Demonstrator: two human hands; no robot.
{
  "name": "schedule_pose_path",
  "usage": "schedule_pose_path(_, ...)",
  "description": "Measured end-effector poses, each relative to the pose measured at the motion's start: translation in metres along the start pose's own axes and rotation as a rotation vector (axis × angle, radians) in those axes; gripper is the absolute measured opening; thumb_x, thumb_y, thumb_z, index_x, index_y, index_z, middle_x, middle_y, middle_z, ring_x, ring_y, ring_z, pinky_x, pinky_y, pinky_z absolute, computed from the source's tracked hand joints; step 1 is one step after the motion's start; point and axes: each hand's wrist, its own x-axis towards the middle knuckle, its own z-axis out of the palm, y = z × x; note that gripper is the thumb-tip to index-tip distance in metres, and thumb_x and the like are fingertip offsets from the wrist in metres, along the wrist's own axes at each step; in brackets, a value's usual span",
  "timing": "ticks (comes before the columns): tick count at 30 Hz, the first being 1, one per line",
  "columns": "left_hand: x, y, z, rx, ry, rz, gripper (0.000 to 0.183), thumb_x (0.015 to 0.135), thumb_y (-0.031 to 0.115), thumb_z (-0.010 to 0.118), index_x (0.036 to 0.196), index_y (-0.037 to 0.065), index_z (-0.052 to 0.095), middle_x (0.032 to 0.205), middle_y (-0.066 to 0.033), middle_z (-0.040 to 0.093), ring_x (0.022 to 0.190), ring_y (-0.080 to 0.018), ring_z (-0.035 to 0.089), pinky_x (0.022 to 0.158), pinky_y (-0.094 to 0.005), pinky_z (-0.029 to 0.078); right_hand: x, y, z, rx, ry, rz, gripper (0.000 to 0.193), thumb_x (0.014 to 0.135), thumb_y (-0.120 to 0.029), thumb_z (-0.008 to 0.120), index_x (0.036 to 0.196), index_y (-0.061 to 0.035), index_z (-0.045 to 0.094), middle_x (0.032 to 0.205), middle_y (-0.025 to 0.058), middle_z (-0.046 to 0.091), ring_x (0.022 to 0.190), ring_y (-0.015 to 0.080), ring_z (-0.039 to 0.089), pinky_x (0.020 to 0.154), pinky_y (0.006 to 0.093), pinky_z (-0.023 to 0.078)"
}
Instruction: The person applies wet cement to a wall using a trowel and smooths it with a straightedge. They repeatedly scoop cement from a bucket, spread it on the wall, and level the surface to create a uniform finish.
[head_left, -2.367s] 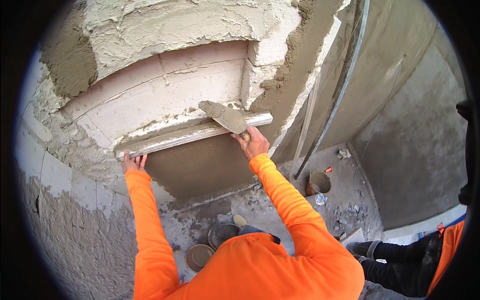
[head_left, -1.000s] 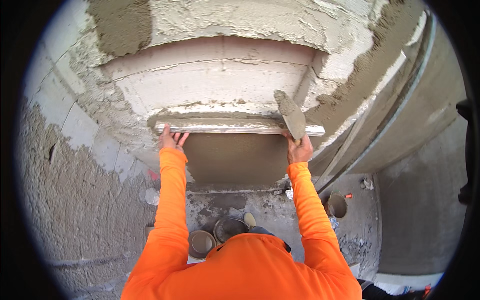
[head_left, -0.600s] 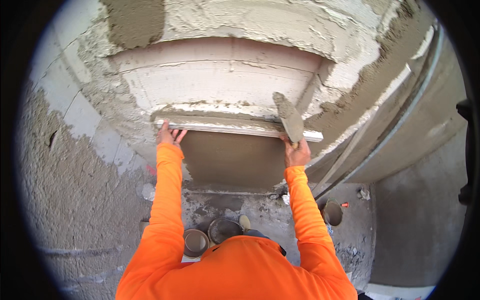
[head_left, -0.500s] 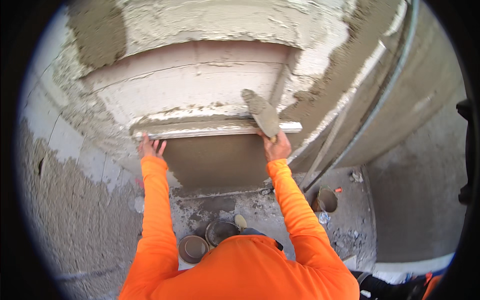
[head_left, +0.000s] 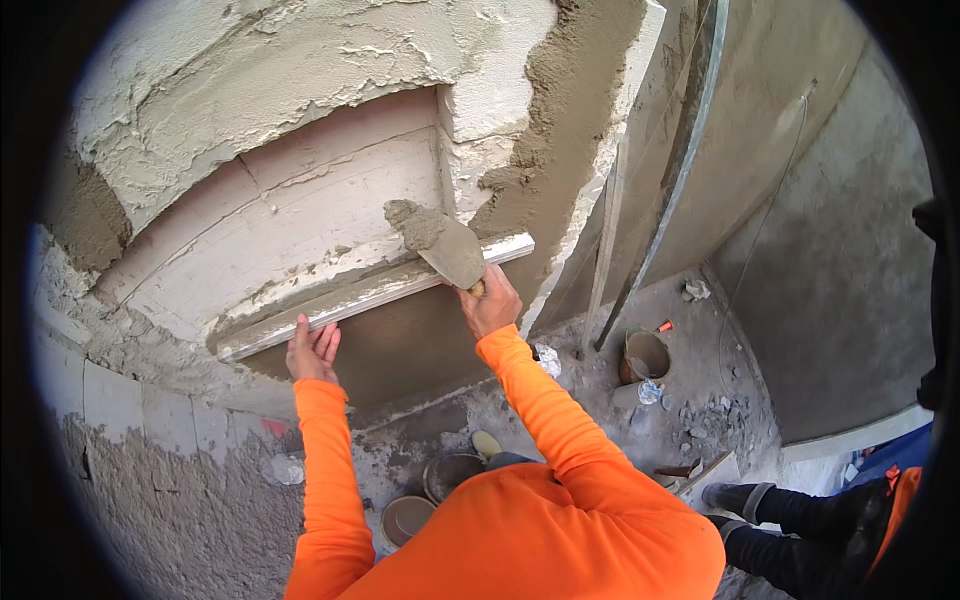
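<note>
Orange-sleeved L hand (head_left: pixel 315 352): fingers slightly apart, tips touching the lower edge/face of the long, straight, pale mortar-smeared bar (head_left: pixel 380 290) nr its L end; can't tell if they pinch it. R hand (head_left: pixel 492 302): fingers curled round the handle of the pointed metal trowel (head_left: pixel 455 252), just below the bar's R part. Trowel blade crosses in front of bar, tip pointing up-L, w/ a lump of grey-brown wet mortar (head_left: pixel 415 222) on it; blade–bar contact unclear.

Bar slants up to R, across the wall: smooth brown plaster patch (head_left: pixel 400 345) below, shallow whitish block recess (head_left: pixel 320 170) above. R of recess: rough brown mortar strip (head_left: pixel 560 120).

Further R: thin grey metal pole (head_left: pixel 682 170), leaning. Floor: brownish round bucket (head_left: pixel 628 368) nr pole's foot; tan round basin (head_left: pixel 405 518) & dark round tub (head_left: pixel 431 478) side by side, close to orange-clad torso (head_left: pixel 540 530). Far lower R: co-worker's dark-trousered legs (head_left: pixel 800 508).
</note>
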Motion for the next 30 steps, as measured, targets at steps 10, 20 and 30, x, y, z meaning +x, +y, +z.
schedule_pose_path(10, -0.01, -0.006, 0.011, -0.074, -0.042, 0.002, 0.04, 0.089, 0.027, 0.075, 0.109, 0.0, 0.053, 0.091, -0.0136, 0.064, 0.086, -0.0288, 0.072, 0.076, -0.0384, 0.064, 0.015, 0.007, -0.009, 0.083, 0.008, 0.006, 0.04, 0.073, -0.02, 0.086, 0.107, -0.007, 0.069, 0.094, 0.0105, 0.072, 0.085, 0.0302, 0.069, 0.074, 0.0372, 0.053)
schedule_pose_path(20, -0.01, -0.008, 0.009, -0.117, 0.018, 0.004, 0.04, 0.088, 0.026, 0.076, 0.104, 0.001, 0.049, 0.089, -0.013, 0.06, 0.081, -0.0285, 0.071, 0.072, -0.0387, 0.065, 0.015, -0.001, -0.009, 0.168, -0.039, -0.051, 0.033, 0.075, -0.014, 0.084, 0.104, -0.0056, 0.071, 0.089, 0.0113, 0.072, 0.08, 0.0267, 0.069, 0.073, 0.0357, 0.052)
schedule_pose_path(30, -0.006, -0.01, 0.003, -0.184, -0.007, -0.028, 0.044, 0.088, 0.028, 0.077, 0.098, 0.004, 0.042, 0.092, -0.0126, 0.056, 0.082, -0.0284, 0.07, 0.074, -0.0382, 0.064, 0.014, -0.025, -0.028, -0.156, -0.105, -0.099, 0.036, 0.077, -0.035, 0.082, 0.101, -0.011, 0.069, 0.091, 0.01, 0.069, 0.084, 0.0347, 0.065, 0.073, 0.0425, 0.05)
